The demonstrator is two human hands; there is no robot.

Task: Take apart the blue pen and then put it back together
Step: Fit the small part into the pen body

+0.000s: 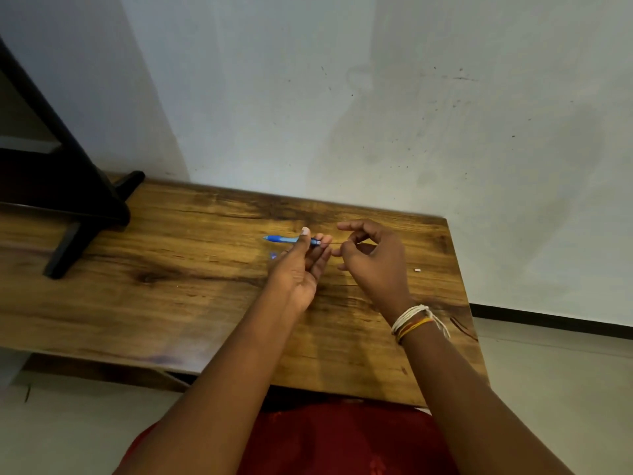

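1. The left hand holds the blue pen level above the wooden worktop, thumb on top and fingers curled beneath it, probably so the barrel's open end faces the other hand.
2. The right hand sits just beside that end, thumb and forefinger closed in a pinch on a thin refill that runs between pinch and barrel; the line is faint, and whether it is being drawn out or fed in I cannot tell.
3. A small blue piece lies on the worktop below the pen, likely a removed part set aside within reach.
4. A tiny pale piece rests well apart to the right; what it is I cannot tell.
5. A dark stand occupies the worktop's left end.
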